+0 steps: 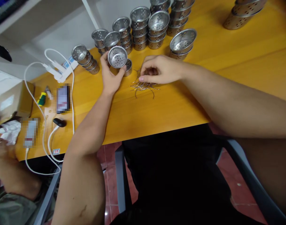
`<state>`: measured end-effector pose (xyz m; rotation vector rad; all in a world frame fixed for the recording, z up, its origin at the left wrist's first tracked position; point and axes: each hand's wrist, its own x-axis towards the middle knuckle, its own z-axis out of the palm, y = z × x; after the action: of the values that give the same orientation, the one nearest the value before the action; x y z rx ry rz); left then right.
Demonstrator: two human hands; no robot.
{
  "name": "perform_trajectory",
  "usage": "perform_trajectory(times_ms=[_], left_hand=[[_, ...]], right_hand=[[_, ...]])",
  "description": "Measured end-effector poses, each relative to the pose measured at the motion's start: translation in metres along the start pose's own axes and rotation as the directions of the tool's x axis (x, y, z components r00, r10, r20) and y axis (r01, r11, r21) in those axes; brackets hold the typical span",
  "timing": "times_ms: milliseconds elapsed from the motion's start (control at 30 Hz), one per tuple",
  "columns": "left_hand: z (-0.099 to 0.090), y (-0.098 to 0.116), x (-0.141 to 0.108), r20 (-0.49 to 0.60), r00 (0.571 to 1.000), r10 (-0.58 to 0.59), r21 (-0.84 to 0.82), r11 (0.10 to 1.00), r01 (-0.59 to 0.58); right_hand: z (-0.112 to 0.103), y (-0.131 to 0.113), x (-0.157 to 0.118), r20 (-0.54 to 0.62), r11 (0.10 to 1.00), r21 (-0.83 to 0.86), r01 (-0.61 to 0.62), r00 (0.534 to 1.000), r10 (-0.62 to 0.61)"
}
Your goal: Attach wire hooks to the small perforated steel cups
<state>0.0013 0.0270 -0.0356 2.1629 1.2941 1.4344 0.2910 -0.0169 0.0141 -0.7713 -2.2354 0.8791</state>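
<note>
Steel cup (117,57) in left hand (111,78); right hand (160,70) pinching wires (144,86).

Arms: both bare from above the elbow down, no sleeves in view.
Left hand (111,76): bare, no glove, ring or watch.
Right hand (157,70): bare, no glove, ring or watch.
Clothing: plain black garment over the lap, no markings.

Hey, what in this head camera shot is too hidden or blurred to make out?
- Right hand: its curled fingers hide whatever they pinch from the wire pile.
- Phone: screen pixelated.
- Far strainer stack: cut by the top edge.
- Small cup behind the left hand: partly covered by the held perforated cup.
</note>
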Motion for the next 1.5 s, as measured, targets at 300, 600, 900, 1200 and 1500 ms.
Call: perform_trajectory(times_ms=[300, 600, 900, 1200, 1500], left_hand=[[0.002, 0.000, -0.001, 0.030, 0.996, -0.087, -0.023, 0.996, 0.088], [0.004, -0.028, 0.000, 0.066, 0.993, -0.101, 0.032, 0.995, 0.099], [0.006, -0.037, -0.001, 0.055, 0.992, -0.111, 0.039, 0.993, 0.109], [0.011, -0.028, -0.005, 0.004, 0.994, -0.106, -0.017, 0.994, 0.106], [-0.002, -0.003, -0.002, -0.046, 0.993, -0.112, -0.035, 0.993, 0.111]], right_hand=[[0.006, 0.008, 0.003, -0.005, 1.000, -0.024, -0.004, 1.000, 0.004], [0.007, 0.009, 0.001, 0.021, 0.998, -0.049, 0.032, 0.999, -0.031], [-0.019, -0.001, 0.001, -0.146, 0.948, -0.316, 0.042, 0.985, -0.092], [-0.076, -0.050, -0.031, -0.507, 0.580, -0.514, -0.633, 0.769, 0.390], [-0.077, -0.021, -0.025, -0.372, 0.559, -0.599, -0.573, 0.817, 0.440]])
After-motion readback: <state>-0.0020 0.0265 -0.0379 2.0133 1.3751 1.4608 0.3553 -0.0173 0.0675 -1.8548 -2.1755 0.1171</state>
